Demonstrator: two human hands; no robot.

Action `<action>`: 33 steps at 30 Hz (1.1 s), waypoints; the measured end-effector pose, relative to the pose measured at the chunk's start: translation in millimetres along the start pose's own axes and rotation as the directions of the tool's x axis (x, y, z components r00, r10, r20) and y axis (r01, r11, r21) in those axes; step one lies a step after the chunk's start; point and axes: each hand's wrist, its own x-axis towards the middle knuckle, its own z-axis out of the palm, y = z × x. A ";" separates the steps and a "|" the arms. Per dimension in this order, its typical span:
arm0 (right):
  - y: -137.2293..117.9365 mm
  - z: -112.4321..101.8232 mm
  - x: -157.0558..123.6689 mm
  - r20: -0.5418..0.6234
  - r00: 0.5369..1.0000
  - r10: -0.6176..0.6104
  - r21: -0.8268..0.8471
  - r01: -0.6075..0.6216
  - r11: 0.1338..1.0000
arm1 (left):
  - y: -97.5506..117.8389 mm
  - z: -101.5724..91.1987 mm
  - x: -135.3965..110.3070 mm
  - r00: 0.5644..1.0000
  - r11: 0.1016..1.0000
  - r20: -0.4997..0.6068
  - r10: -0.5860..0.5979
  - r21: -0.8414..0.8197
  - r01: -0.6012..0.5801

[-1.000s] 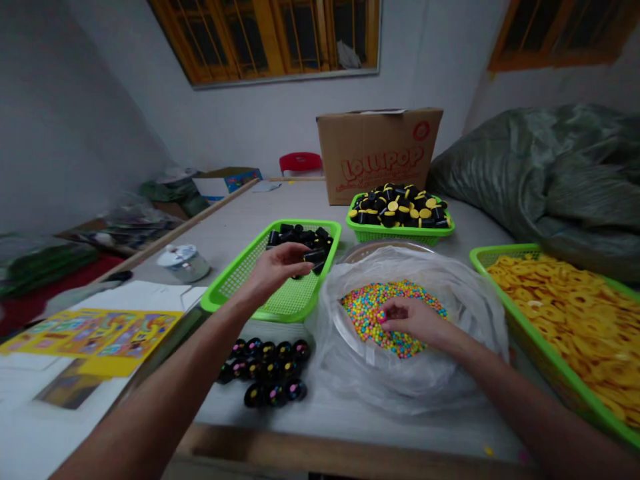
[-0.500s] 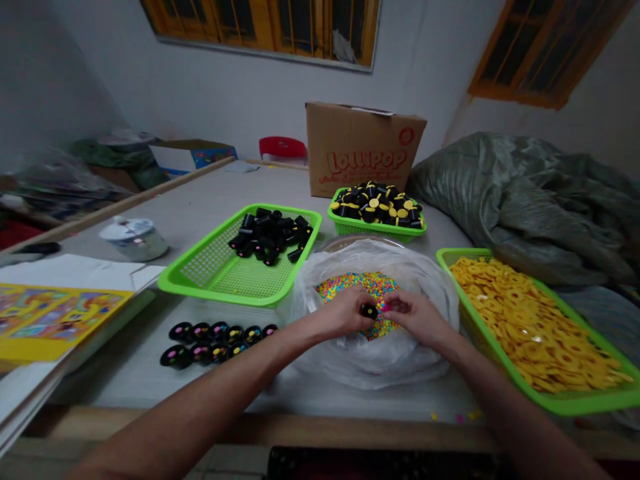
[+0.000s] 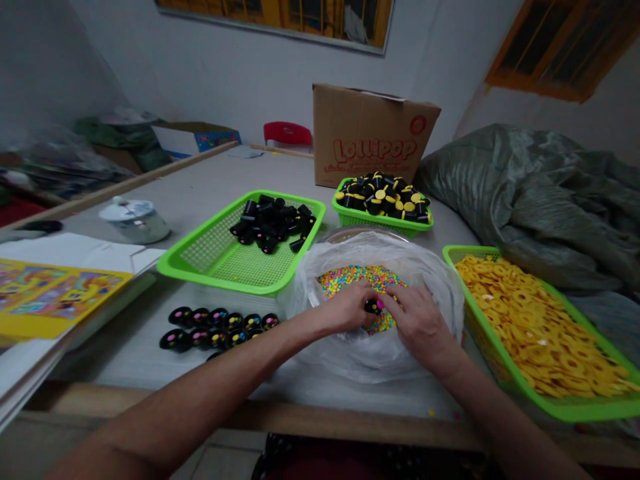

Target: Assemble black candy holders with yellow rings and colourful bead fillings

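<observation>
My left hand (image 3: 354, 307) is closed round a small black plastic cup (image 3: 371, 307), held over the bag of candies. My right hand (image 3: 423, 323) meets it from the right, its fingertips pinching a bright pink piece (image 3: 380, 305) at the cup's mouth. Below both hands, tiny multicoloured candy balls (image 3: 345, 279) fill a white plastic bag (image 3: 335, 357) set in a round metal bowl (image 3: 363, 231). Left of my forearm stand two rows of black cups (image 3: 201, 317) with coloured candies in them; my arm hides some of these.
A green basket (image 3: 175, 267) holds loose black cups. Behind the bag, another green basket (image 3: 383, 221) holds black cups with yellow lids, before a cardboard box (image 3: 375, 127). Yellow rings (image 3: 530, 327) fill a basket at right. A lidded pot (image 3: 135, 223) and printed yellow sheets (image 3: 65, 293) are at left.
My right hand has moved closer to my left, bringing the pink piece to the black cup's mouth. The view has tilted down slightly.
</observation>
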 end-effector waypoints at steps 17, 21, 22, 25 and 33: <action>35.5 47.9 -15.4 0.438 0.782 0.444 0.374 -0.608 0.700 | 14.8 -106.2 -183.6 0.774 0.898 -0.482 -0.411 -0.070 0.434; 34.2 47.0 -13.8 0.467 0.759 0.455 0.364 -0.633 0.683 | -3.5 -81.9 -252.0 0.622 0.759 -0.503 -0.600 -0.111 0.642; 34.0 46.5 -13.1 0.460 0.765 0.450 0.370 -0.626 0.686 | -9.3 -71.6 -260.2 0.605 0.737 -0.495 -0.623 -0.114 0.666; 33.7 45.4 -12.0 0.436 0.786 0.439 0.382 -0.603 0.700 | -24.0 -42.8 -266.5 0.583 0.708 -0.469 -0.663 -0.141 0.692; 31.1 48.4 -16.1 0.405 0.792 0.457 0.347 -0.596 0.725 | -27.7 -33.2 -263.6 0.604 0.734 -0.454 -0.655 -0.193 0.651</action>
